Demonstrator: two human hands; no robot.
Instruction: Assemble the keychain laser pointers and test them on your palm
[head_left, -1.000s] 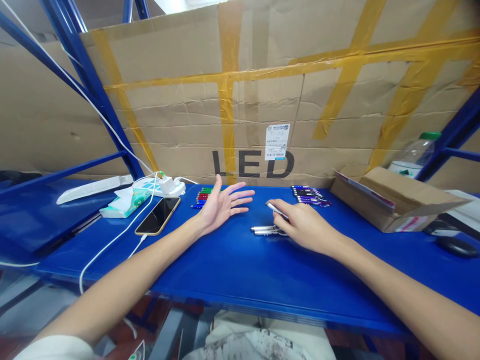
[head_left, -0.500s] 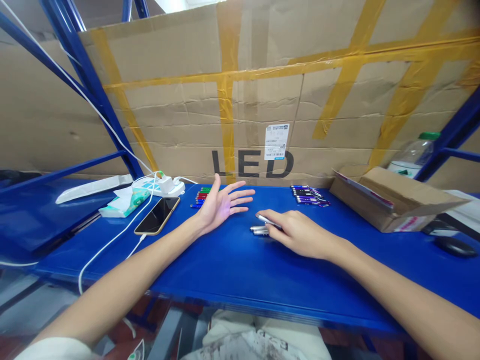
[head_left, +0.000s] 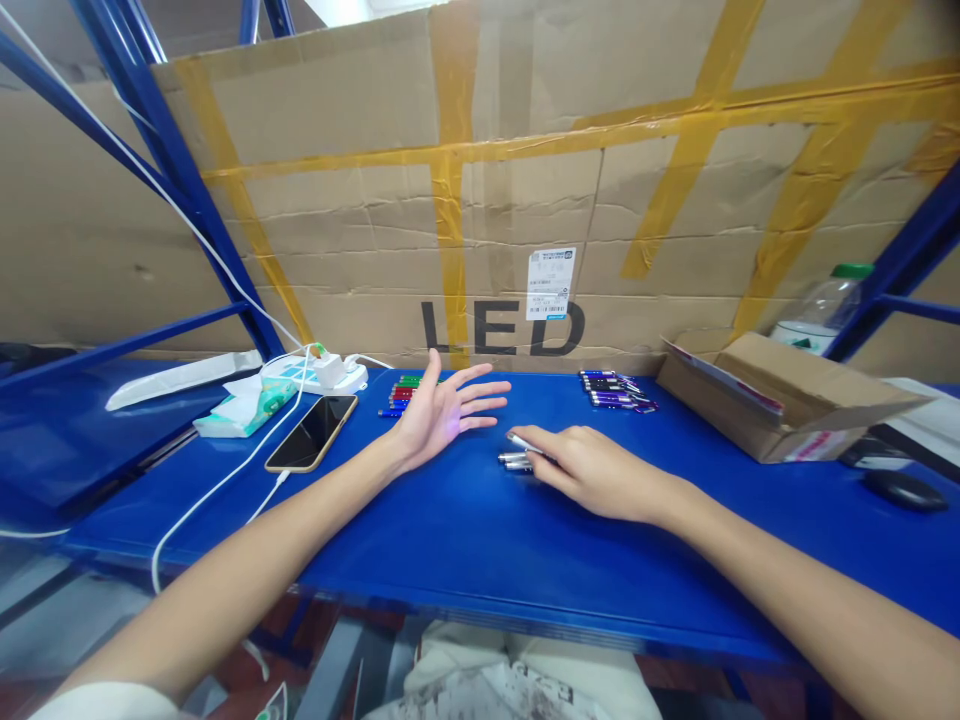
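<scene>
My left hand (head_left: 439, 410) is raised over the blue table (head_left: 450, 540), palm turned up and fingers spread, holding nothing. A purple spot of light falls on its palm below the fingers. Between the thumb and fingers of my right hand (head_left: 592, 465) is a slim silver penlight (head_left: 531, 445), its tip pointed toward the left palm. Just beneath it, more silver penlights (head_left: 514, 461) lie on the table, partly hidden by the right hand. Behind my left hand, a row of green, red and blue penlights (head_left: 401, 393) is partly covered.
Purple and black penlights (head_left: 611, 390) lie at the back right, beside an open cardboard box (head_left: 780, 400). A black mouse (head_left: 906, 490) sits far right. On the left are a phone (head_left: 313, 433), a tissue pack (head_left: 247, 408), a power strip (head_left: 345, 376) and white cables. Large taped cardboard (head_left: 360, 240) stands behind.
On my left palm the purple light has shrunk to a smaller spot and shifted slightly lower. Both hands stay nearly in place; the penlight in the right hand has tilted slightly.
</scene>
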